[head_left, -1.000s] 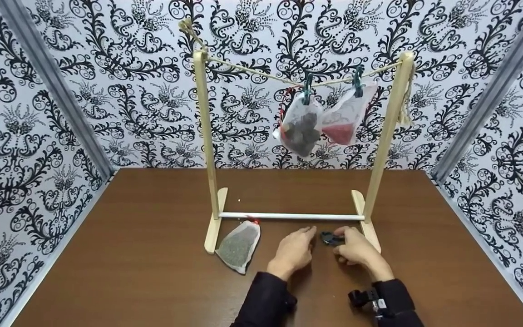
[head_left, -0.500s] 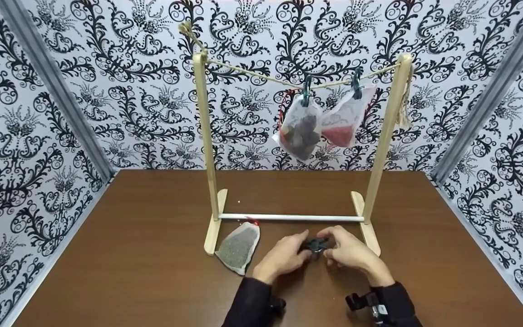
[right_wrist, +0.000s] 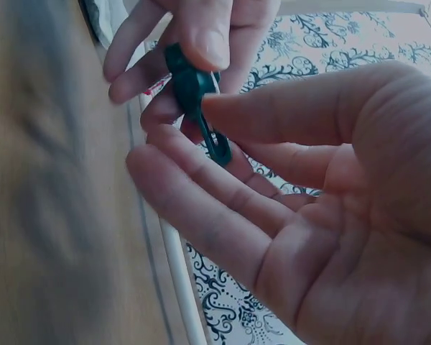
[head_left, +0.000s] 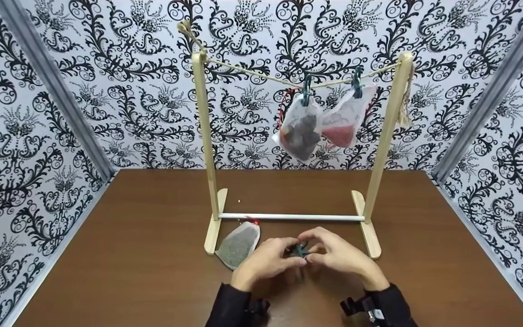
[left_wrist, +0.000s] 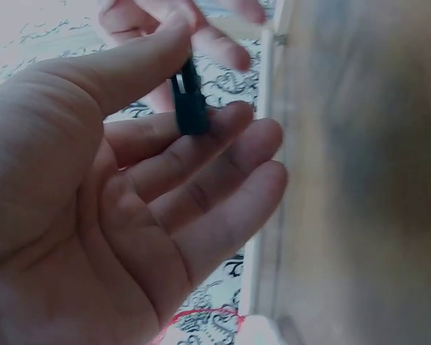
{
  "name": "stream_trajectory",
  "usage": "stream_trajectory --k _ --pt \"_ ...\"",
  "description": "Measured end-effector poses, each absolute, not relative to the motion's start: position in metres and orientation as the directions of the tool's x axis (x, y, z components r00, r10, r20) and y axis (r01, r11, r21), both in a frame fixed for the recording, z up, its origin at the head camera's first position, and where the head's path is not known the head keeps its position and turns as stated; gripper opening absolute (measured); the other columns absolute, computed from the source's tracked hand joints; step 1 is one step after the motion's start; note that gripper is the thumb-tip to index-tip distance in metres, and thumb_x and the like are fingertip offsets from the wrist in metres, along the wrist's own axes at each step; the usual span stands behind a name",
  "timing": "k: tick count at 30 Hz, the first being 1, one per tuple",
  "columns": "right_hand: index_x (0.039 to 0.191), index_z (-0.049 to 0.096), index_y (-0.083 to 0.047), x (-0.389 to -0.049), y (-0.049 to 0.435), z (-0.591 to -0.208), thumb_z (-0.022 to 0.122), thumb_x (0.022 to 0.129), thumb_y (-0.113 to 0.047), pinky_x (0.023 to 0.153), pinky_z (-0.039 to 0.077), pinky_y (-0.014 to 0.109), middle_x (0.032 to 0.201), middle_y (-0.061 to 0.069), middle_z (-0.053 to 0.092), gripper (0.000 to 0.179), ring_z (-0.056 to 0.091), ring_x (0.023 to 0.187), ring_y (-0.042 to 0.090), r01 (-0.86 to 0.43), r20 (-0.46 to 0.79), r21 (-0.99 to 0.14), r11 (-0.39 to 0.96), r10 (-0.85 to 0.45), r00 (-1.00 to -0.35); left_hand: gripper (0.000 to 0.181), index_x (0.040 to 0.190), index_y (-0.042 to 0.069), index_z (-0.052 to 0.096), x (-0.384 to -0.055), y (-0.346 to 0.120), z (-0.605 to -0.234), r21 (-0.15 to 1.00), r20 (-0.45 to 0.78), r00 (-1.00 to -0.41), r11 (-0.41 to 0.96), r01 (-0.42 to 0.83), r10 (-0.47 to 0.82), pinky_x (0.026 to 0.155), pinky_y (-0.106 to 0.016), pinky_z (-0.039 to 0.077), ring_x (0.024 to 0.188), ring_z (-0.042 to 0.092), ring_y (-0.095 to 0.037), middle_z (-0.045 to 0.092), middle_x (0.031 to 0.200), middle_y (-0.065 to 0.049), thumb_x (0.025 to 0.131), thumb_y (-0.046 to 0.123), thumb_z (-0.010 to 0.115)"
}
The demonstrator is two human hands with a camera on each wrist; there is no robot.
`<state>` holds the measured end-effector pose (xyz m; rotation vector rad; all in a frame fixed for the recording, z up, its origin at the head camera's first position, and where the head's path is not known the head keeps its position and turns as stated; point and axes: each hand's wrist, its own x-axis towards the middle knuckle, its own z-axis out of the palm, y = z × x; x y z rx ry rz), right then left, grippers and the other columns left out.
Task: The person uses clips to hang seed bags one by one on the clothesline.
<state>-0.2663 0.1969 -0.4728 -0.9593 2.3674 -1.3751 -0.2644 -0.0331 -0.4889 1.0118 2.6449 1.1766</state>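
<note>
A dark green clothespin point(head_left: 299, 250) is between my two hands, low in front of the drying rack. My left hand point(head_left: 265, 260) pinches one end of it between thumb and fingers, as the left wrist view shows with the clothespin point(left_wrist: 192, 108). My right hand point(head_left: 342, 255) pinches the other end; in the right wrist view my right thumb presses on the clothespin point(right_wrist: 194, 92). Behind my left hand, partly covered by it, lies a white mesh bag point(head_left: 238, 244) with grey-green contents and a red tie.
The wooden rack point(head_left: 205, 136) has a sagging rope point(head_left: 248, 70) and a white lower bar point(head_left: 288, 217). A bag of dark lumps point(head_left: 302, 134) and a bag of red contents point(head_left: 339, 132) hang from green clothespins on the rope. Patterned walls surround the brown table point(head_left: 143, 254).
My right hand has carried the clothespin leftward from near the rack's right foot. My left hand has moved left and now grips it too. The hanging bags hang as before.
</note>
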Motion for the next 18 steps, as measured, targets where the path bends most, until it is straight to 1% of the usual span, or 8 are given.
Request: stream_trajectory --k 4,9,12,18 --pt "0.133 0.054 0.001 -0.267 0.196 -0.473 0.069 0.097 -0.011 0.083 0.057 0.034 0.131 0.019 0.055 0.040 0.070 0.099 0.028 -0.476 0.143 -0.796 0.374 -0.648 -0.748 0.044 0.130 0.005 0.065 -0.264 -0.039 -0.482 0.681 0.182 -0.788 0.502 0.533 0.589 0.079 -0.022 0.051 0.093 0.066 -0.007 0.072 0.110 0.001 0.096 0.032 0.072" --pt "0.135 0.055 -0.001 -0.268 0.196 -0.473 0.069 0.099 -0.025 0.084 0.057 0.036 0.131 0.015 0.057 0.046 0.071 0.099 0.025 -0.467 0.131 -0.779 0.418 -0.620 -0.773 0.046 0.131 0.002 0.064 -0.264 -0.043 -0.479 0.702 0.180 -0.797 0.492 0.515 0.577 0.084 -0.025 0.053 0.101 0.067 -0.009 0.072 0.117 -0.005 0.096 0.031 0.072" --pt "0.135 0.055 -0.001 -0.268 0.196 -0.474 0.069 0.098 -0.028 0.083 0.057 0.037 0.130 0.014 0.058 0.048 0.071 0.099 0.027 -0.461 0.123 -0.775 0.431 -0.614 -0.780 0.049 0.133 0.002 0.063 -0.264 -0.044 -0.480 0.704 0.177 -0.800 0.494 0.510 0.573 0.084 -0.025 0.053 0.101 0.066 -0.009 0.071 0.118 -0.006 0.096 0.032 0.072" --pt "0.131 0.055 0.001 -0.268 0.193 -0.475 0.068 0.099 -0.027 0.081 0.058 0.037 0.127 0.017 0.059 0.044 0.072 0.098 0.028 -0.470 0.132 -0.776 0.420 -0.621 -0.773 0.047 0.133 0.003 0.063 -0.264 -0.047 -0.483 0.716 0.177 -0.801 0.483 0.504 0.572 0.082 -0.024 0.053 0.098 0.067 -0.008 0.072 0.116 -0.005 0.096 0.031 0.072"
